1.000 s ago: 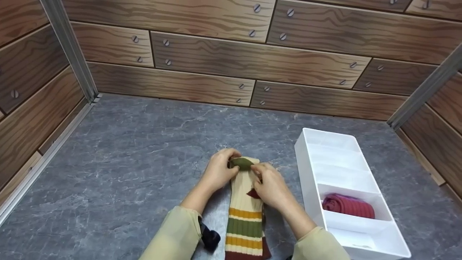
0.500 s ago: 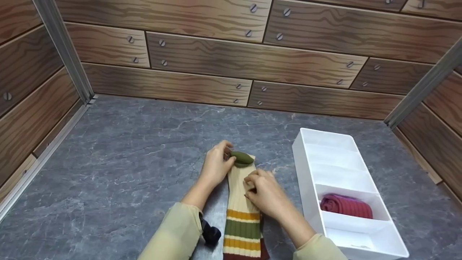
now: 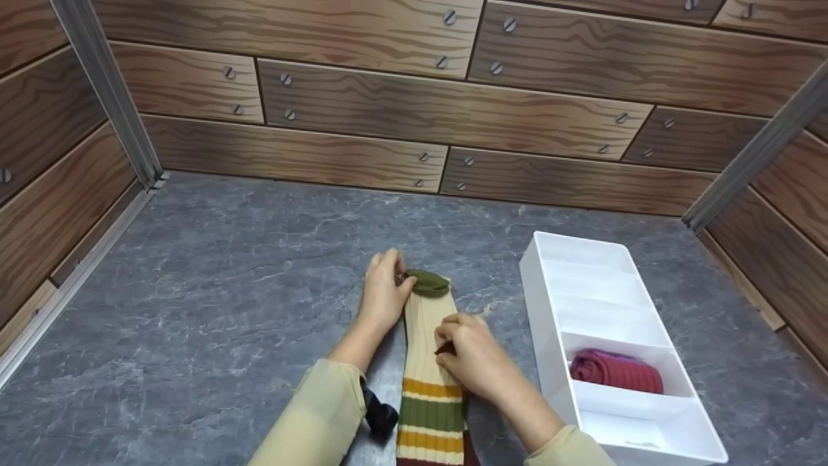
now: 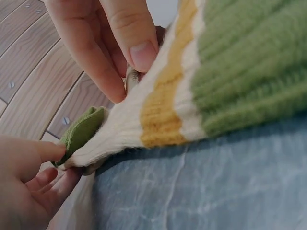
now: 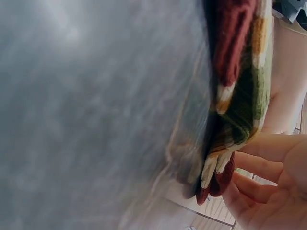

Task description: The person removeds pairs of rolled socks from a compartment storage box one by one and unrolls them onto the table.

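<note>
A long ribbed sock (image 3: 428, 330), cream with yellow, green and dark red stripes, lies lengthwise in front of me. Its green end (image 3: 427, 283) is folded over at the far tip. My left hand (image 3: 383, 291) pinches that end at its left side, thumb uppermost; the left wrist view shows this hand (image 4: 24, 182) on the green part (image 4: 82, 130). Along the sock's right edge, my right hand (image 3: 475, 353) pinches a small dark red bit (image 3: 446, 349). More striped layers (image 5: 240, 115) show under the top one in the right wrist view.
To the right stands a white divided box (image 3: 540, 323); one compartment holds a rolled dark red sock (image 3: 618, 371). Wood-patterned walls (image 3: 362, 110) border the grey marbled tabletop (image 3: 226, 310). A black device (image 3: 380, 414) is strapped at my left wrist.
My right hand has moved back from the green end, towards me along the sock's right edge. The left hand keeps hold of the green end, which now looks more rounded.
</note>
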The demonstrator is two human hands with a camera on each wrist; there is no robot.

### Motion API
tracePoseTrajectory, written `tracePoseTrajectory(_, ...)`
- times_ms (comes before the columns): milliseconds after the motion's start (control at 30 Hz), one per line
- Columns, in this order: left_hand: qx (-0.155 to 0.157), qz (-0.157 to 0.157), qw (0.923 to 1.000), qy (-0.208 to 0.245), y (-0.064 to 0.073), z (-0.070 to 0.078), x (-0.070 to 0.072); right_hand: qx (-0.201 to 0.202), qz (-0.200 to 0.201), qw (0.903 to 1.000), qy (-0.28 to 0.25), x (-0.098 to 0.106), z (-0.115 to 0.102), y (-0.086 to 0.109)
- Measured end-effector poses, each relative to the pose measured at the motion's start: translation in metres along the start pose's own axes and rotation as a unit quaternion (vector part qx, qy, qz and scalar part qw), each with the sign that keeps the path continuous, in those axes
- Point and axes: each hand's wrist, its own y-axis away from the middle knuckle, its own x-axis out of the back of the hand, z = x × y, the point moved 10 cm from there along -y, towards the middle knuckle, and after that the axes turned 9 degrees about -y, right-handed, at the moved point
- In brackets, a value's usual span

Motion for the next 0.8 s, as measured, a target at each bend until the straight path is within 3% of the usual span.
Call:
tracePoseTrajectory(367, 0.018, -0.029, 0.9991, 0.027, 0.001, -0.001, -0.006, -0.016, -0.004, 0.9998, 0.009, 0.000, 0.003, 0.002)
tracePoseTrajectory(600, 0.022, -0.013, 0.9996, -0.011, -0.005, -0.002, -0.006, -0.005, -0.009, 0.9998, 0.015, -0.001, 0.000, 0.002)
tracePoseTrajectory(800, 0.058, -0.013, 0.9977, -0.033, -0.009, -0.007, -0.006, -0.009, -0.010, 0.9998, 0.016, -0.002, 0.000, 0.001)
